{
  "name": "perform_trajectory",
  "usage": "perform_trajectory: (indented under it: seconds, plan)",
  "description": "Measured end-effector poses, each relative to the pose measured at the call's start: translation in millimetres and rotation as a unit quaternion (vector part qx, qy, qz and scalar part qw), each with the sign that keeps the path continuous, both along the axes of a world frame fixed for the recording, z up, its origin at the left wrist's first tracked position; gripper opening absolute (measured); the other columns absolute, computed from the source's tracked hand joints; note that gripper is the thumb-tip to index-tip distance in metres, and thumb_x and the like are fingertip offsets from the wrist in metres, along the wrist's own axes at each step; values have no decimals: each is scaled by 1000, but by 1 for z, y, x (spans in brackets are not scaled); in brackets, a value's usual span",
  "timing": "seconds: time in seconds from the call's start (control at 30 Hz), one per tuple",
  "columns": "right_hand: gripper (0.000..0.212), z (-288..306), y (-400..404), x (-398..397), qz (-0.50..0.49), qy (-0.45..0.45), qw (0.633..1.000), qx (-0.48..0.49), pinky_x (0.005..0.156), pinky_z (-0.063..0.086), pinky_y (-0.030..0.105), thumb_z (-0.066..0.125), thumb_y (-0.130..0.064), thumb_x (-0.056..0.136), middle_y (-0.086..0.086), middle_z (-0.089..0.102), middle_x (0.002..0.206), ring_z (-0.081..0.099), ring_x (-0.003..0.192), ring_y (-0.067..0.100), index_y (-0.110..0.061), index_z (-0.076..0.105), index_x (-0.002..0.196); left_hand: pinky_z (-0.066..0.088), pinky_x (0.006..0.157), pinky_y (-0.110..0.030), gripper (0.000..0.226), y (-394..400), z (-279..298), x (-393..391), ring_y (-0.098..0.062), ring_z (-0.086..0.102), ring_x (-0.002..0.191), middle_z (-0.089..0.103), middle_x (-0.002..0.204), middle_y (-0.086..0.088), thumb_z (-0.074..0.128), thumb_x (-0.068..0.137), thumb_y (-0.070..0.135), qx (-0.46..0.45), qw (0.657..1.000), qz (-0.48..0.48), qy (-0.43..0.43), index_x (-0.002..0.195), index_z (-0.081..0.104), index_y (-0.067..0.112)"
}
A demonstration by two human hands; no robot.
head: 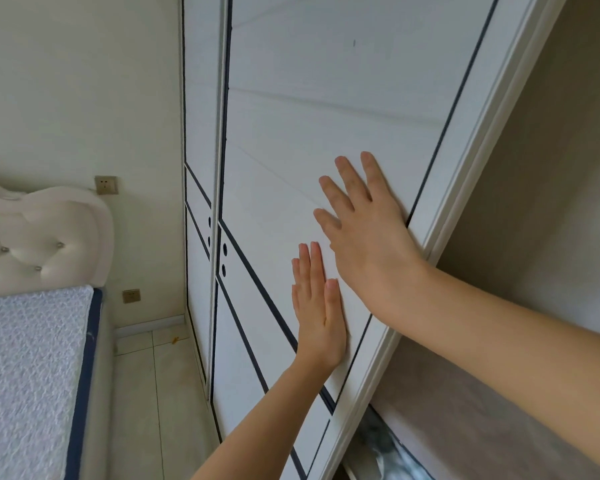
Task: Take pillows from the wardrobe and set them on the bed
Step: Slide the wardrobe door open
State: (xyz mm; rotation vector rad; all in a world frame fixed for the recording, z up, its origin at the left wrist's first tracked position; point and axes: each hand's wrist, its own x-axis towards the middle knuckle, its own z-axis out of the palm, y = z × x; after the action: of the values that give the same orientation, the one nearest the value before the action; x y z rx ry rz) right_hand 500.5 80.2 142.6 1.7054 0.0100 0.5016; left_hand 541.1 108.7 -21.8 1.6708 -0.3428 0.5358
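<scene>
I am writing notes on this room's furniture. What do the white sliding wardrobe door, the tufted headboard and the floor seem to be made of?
The white sliding wardrobe door with dark trim lines looks like laminated board, smooth and matte with faint seams, under both flat hands. The tufted white headboard seems leather or imitation leather: glossy, padded, buttoned. The pale floor appears to be glazed tile, with visible grout lines.

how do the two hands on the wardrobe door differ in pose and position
The right hand sits higher on the door, near its right edge; the left hand rests lower and further from that edge.
The right hand's fingers are spread and tilt up-left; the left hand's fingers are held together and point almost straight up.
The right hand looks larger, being nearer the camera.
Both lie flat, palm against the white panel, gripping nothing.
</scene>
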Motion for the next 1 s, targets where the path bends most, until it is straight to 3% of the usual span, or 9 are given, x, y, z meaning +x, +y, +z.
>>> perform_trajectory:
  seconds: [0.07,0.5,0.7,0.87,1.0]
  plan:
    - [67,-2,1,4,40,60,997,20,106,-15,66,11,-52,98,22,-19,156,-20,139,50,-16,-13,149,-6,124,-41,62,4,0,6,0,-17,148,-12,164,14,3,95,55,-4,1000,-15,-2,153,-3,34]
    - [68,-5,10,32,66,46,994,67,106,-13,70,19,-49,97,23,-17,156,-20,137,53,-18,-7,151,-6,120,-34,50,27,-4,32,1,-18,147,-16,160,25,3,95,65,19,999,-47,-16,141,-16,62]
    - [56,2,20,22,104,65,981,149,110,-2,67,40,-38,95,21,10,158,-4,143,47,-14,29,144,8,123,-42,52,46,-2,34,0,-2,150,5,165,14,24,104,44,19,997,-67,-24,155,10,39]
    - [52,6,22,-3,209,89,942,245,117,2,53,41,-30,97,17,25,155,-1,146,36,-14,29,145,17,123,-35,51,69,9,26,0,12,149,19,163,11,34,105,42,28,994,-108,-14,154,25,32]
    - [38,0,8,-47,308,43,897,315,115,23,50,50,-22,93,17,53,136,28,140,36,-7,54,128,38,112,-35,40,83,10,8,-8,43,135,49,145,10,37,104,37,-11,996,-82,39,142,47,30]
